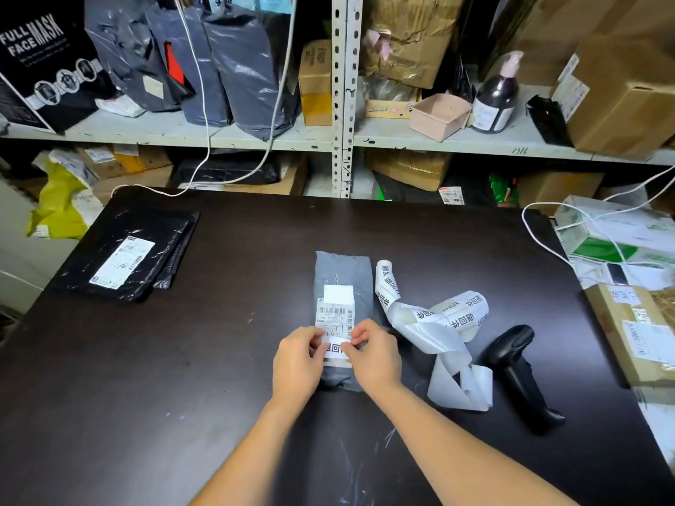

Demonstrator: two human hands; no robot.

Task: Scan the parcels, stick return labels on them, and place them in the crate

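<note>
A small grey parcel (341,275) lies lengthwise in the middle of the dark table (219,359), its white shipping label facing up. A white return label (336,349) with black characters sits across the parcel's near part. My left hand (297,363) pinches the label's left edge and my right hand (374,354) pinches its right edge, both resting on the parcel. To the right lies an unrolled strip of return labels (434,323). A black handheld scanner (518,374) lies beyond it. A flat black parcel (128,253) sits at the table's far left. No crate is in view.
Shelves (343,104) behind the table hold grey bags, cartons, a pink tray and a dark pump bottle. White cables (540,235) trail onto the table's far edge and right side. Boxes (635,330) stand stacked along the right edge.
</note>
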